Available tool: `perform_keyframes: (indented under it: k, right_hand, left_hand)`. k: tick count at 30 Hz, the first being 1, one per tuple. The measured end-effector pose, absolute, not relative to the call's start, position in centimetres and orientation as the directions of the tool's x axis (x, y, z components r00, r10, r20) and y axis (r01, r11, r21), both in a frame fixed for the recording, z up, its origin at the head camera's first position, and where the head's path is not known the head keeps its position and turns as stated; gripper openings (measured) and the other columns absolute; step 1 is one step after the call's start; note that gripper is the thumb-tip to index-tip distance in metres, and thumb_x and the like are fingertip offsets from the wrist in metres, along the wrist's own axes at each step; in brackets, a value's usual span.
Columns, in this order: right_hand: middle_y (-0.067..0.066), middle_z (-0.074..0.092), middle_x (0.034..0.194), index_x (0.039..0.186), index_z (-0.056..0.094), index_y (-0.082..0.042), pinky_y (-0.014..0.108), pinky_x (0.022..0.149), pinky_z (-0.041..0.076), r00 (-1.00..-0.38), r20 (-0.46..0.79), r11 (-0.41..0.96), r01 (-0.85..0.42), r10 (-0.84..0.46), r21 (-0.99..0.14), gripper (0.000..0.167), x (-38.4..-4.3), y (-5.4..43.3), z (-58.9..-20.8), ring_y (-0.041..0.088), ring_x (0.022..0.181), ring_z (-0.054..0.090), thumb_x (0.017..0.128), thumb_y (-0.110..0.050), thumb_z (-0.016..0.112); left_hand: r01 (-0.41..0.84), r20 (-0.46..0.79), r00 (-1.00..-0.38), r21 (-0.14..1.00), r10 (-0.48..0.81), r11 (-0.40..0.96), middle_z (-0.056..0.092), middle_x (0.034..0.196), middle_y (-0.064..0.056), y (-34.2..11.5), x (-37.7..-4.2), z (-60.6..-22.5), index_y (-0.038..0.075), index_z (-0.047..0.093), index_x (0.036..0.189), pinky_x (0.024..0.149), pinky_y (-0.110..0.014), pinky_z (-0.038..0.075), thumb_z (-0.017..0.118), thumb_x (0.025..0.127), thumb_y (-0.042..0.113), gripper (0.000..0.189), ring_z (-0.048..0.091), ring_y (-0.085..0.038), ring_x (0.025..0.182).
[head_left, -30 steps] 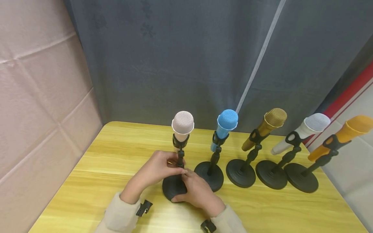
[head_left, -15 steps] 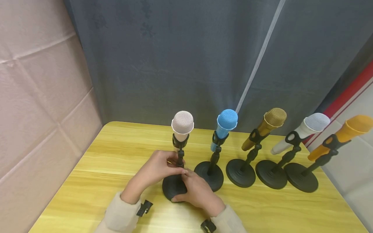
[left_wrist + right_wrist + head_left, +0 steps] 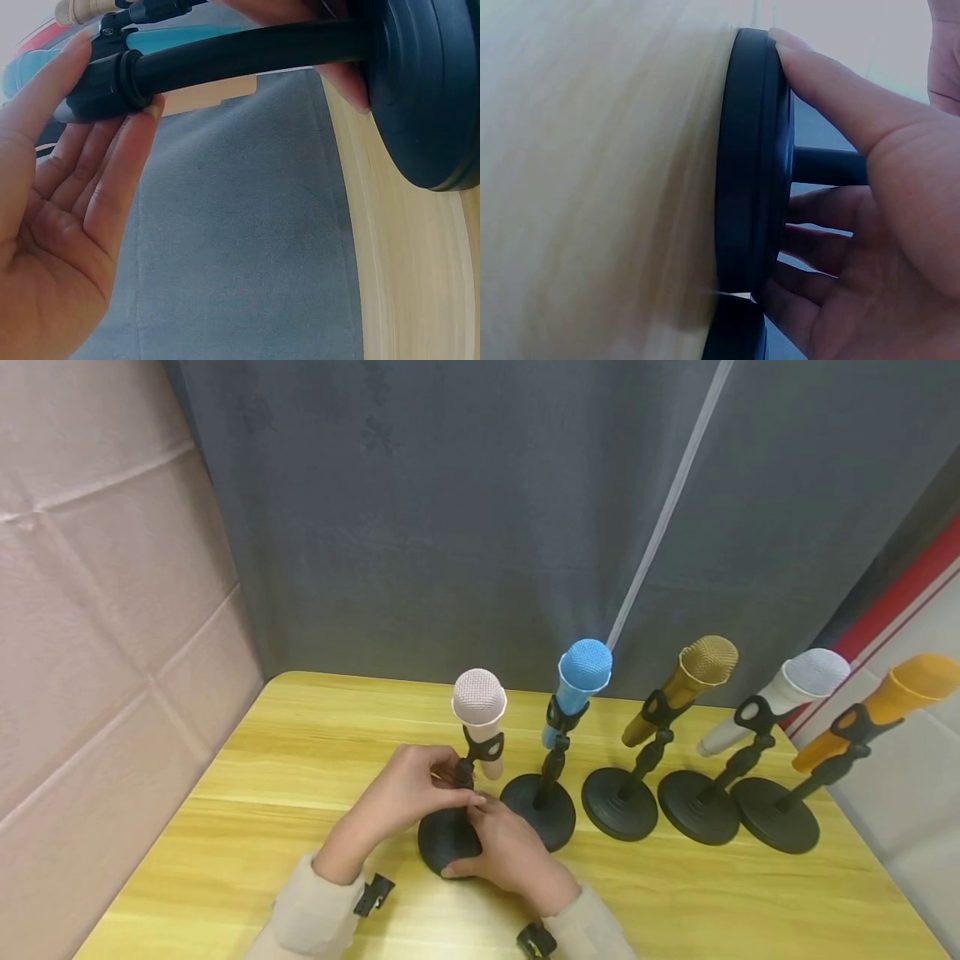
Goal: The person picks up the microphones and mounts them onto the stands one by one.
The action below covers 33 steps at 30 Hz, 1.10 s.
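Observation:
A pale pink microphone (image 3: 480,700) sits in the clip of a black desk microphone stand (image 3: 444,842), leaning slightly to the right in the head view. My left hand (image 3: 405,789) pinches the stand's upper part between thumb and fingers. The left wrist view shows these fingertips around the ribbed collar (image 3: 97,86) at the top of the pole (image 3: 255,52). Low down, my right hand (image 3: 513,852) grips the round base, its thumb on the near rim. In the right wrist view the base (image 3: 742,165) stands by the wooden tabletop, with fingers behind the pole.
To the right, more black stands hold a blue microphone (image 3: 581,672), a gold one, a white one and an orange microphone (image 3: 892,710). The blue one's base is right beside my right hand. A grey curtain (image 3: 450,527) hangs behind the wooden table (image 3: 247,777).
The pink microphone has dropped lower and swung a little to the right, its clip turning with it. Both hands keep nearly the same places on the stand.

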State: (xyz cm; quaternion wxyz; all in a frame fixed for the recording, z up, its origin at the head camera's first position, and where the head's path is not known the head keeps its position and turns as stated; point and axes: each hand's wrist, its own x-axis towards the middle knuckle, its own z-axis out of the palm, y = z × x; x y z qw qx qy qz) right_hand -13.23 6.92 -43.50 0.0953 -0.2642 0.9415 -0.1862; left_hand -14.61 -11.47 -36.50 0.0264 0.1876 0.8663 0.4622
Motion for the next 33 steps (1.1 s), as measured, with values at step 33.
perform_keyframes:
  k: [33]
  right_hand:
    - [0.007,0.045,0.158,0.143,0.055,-0.002,0.042,0.108,0.051,-0.832,-0.036,0.771,-0.496,-0.554,-0.398,0.092,-13.28,7.02,-43.77,0.024,0.141,0.050,0.075,-0.057,0.084]
  left_hand:
    - [0.296,0.134,-0.919,0.856,0.370,0.425,0.079,0.095,0.006,-11.38,-14.83,-37.37,0.022,0.081,0.095,0.087,-0.028,0.060,0.075,0.091,0.040,0.019,0.075,-0.009,0.095]
